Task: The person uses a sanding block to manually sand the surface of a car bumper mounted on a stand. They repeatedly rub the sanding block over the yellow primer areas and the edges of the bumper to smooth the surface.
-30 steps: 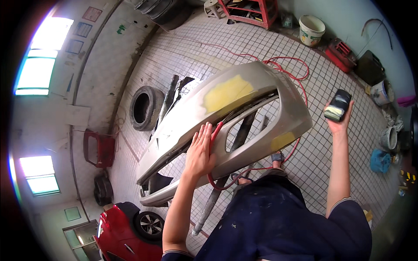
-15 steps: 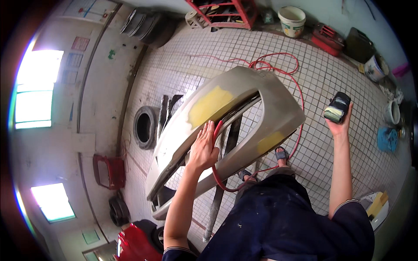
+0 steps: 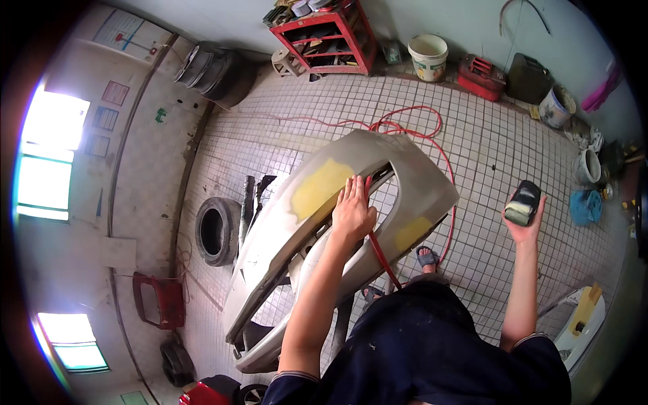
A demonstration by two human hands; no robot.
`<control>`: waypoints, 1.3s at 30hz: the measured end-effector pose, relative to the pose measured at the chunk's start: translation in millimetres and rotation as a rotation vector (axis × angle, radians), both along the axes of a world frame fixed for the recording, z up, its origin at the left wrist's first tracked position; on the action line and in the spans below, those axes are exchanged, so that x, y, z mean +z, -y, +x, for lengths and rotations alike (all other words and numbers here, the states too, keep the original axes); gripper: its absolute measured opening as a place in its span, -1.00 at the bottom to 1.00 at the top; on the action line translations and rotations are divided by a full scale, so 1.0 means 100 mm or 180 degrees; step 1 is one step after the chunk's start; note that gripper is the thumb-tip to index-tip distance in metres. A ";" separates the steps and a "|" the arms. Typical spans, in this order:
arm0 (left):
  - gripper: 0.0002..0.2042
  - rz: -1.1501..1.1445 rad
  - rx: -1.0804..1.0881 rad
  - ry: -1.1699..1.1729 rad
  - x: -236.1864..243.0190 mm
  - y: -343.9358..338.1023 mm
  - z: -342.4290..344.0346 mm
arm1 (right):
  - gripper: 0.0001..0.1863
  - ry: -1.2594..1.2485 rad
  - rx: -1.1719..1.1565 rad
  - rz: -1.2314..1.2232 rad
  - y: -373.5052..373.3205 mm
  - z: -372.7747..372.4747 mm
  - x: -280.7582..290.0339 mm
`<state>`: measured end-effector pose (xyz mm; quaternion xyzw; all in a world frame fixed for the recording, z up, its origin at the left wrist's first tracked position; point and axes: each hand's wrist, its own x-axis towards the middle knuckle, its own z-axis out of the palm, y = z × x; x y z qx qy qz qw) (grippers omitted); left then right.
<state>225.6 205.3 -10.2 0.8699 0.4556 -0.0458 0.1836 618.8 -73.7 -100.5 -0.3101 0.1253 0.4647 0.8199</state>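
My left hand (image 3: 354, 214) lies flat with straightened fingers on the grey car bumper (image 3: 422, 192), at the lower edge of its large yellow patch (image 3: 314, 185). A red hose (image 3: 383, 258) runs up beside that hand through the bumper's opening. A smaller yellow patch (image 3: 413, 233) marks the bumper's right part. Out to the right, my right hand (image 3: 525, 231) is shut on a black block with a pale-smeared face (image 3: 522, 201), held away from the bumper. Under the bumper, dark supports (image 3: 341, 317) show in part; my sandalled feet (image 3: 428, 260) are just right of them.
Tire (image 3: 207, 229) left of the bumper; red hose loops (image 3: 418, 109) behind. Along the walls: red rack (image 3: 361, 40), buckets (image 3: 427, 62), jerrycans (image 3: 481, 81), stacked wheels (image 3: 212, 74), red door (image 3: 172, 300). A white panel (image 3: 586, 336) leans at lower right; a red car (image 3: 206, 395) at lower left.
My left hand has slid up and rightward along the bumper toward its right end. The view has shifted, so the room sits differently. The black block is still in my right hand.
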 end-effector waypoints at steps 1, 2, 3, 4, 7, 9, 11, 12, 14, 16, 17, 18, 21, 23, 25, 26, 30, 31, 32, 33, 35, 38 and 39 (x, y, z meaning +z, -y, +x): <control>-0.12 -0.0021 0.0107 0.0059 0.04 0.01 -0.08 | -0.29 -0.0012 0.0079 0.0022 -0.04 -0.02 -0.01; -0.11 -0.0056 0.0180 0.0120 0.12 0.03 -0.12 | -0.30 -0.0017 0.0128 0.0036 -0.05 -0.03 -0.02; -0.09 -0.0094 0.0282 0.0165 0.18 0.06 -0.21 | -0.32 -0.0036 0.0208 0.0051 -0.10 -0.08 0.01; -0.09 -0.0032 0.0295 0.0239 0.15 0.07 -0.34 | -0.33 -0.0076 0.0217 0.0002 -0.20 -0.16 0.01; -0.10 0.0012 0.0380 0.0259 0.30 0.22 -0.57 | -0.31 -0.0097 0.0534 0.0194 -0.53 -0.31 0.06; -0.08 0.0014 0.0499 0.0286 0.35 0.31 -0.73 | -0.28 -0.0146 0.0785 0.0315 -0.81 -0.48 0.08; -0.08 0.0002 0.0633 0.0250 0.45 0.41 -0.87 | -0.25 -0.0229 0.1001 0.0375 -1.14 -0.67 0.10; -0.07 -0.0036 0.0679 0.0289 0.49 0.45 -0.94 | -0.25 -0.0275 0.1123 0.0338 -1.33 -0.78 0.13; -0.06 -0.0127 0.0799 0.0279 0.65 0.53 -1.05 | -0.24 -0.0280 0.1291 0.0207 -1.69 -1.05 0.20; -0.05 -0.0123 0.0935 0.0304 0.72 0.60 -1.21 | -0.28 -0.0062 0.1404 0.0099 -2.06 -1.39 0.31; -0.05 -0.0120 0.0993 0.0320 0.74 0.63 -1.29 | -0.29 0.0022 0.1454 0.0108 -2.24 -1.56 0.31; -0.04 -0.0082 0.1001 0.0321 0.77 0.65 -1.35 | -0.28 0.0206 0.1449 0.0096 -2.41 -1.73 0.29; -0.03 0.0029 0.1071 0.0287 0.83 0.70 -1.60 | -0.16 0.1192 0.1429 -0.0074 -2.86 -2.30 0.33; -0.03 0.0069 0.1115 0.0195 0.91 0.71 -1.81 | -0.07 0.2954 0.0801 -0.0222 -3.08 -2.62 0.39; -0.03 0.0097 0.1114 0.0251 0.96 0.68 -2.04 | -0.08 0.4953 0.0231 -0.0602 -3.26 -2.69 0.23; -0.03 0.0099 0.1157 0.0360 0.96 0.70 -2.20 | -0.10 0.5412 0.0294 -0.0751 -3.26 -2.77 0.29; 0.00 0.0115 0.1126 0.1128 0.83 0.82 -2.69 | -0.17 0.6283 0.0332 -0.1026 -3.39 -2.98 0.30; 0.00 0.0143 0.1194 0.1319 0.75 0.86 -2.72 | -0.16 0.6285 0.0542 -0.1125 -3.42 -3.01 0.26; 0.00 0.0169 0.1274 0.1519 0.67 0.91 -2.76 | -0.14 0.6422 0.0681 -0.1226 -3.45 -3.03 0.25; 0.01 0.0183 0.1388 0.1701 0.58 0.96 -2.75 | -0.12 0.6555 0.0820 -0.1330 -3.47 -3.05 0.24; 0.02 0.0223 0.1474 0.1884 0.47 0.98 -2.77 | -0.07 0.6780 0.1066 -0.1453 -3.47 -3.06 0.25; 0.03 0.0281 0.1328 0.1883 0.38 0.94 -2.82 | 0.00 0.6968 0.1260 -0.1554 -3.37 -3.12 0.27; 0.04 0.0285 0.1327 0.1861 0.36 0.93 -2.82 | -0.03 0.6824 0.1234 -0.1619 -3.31 -3.23 0.32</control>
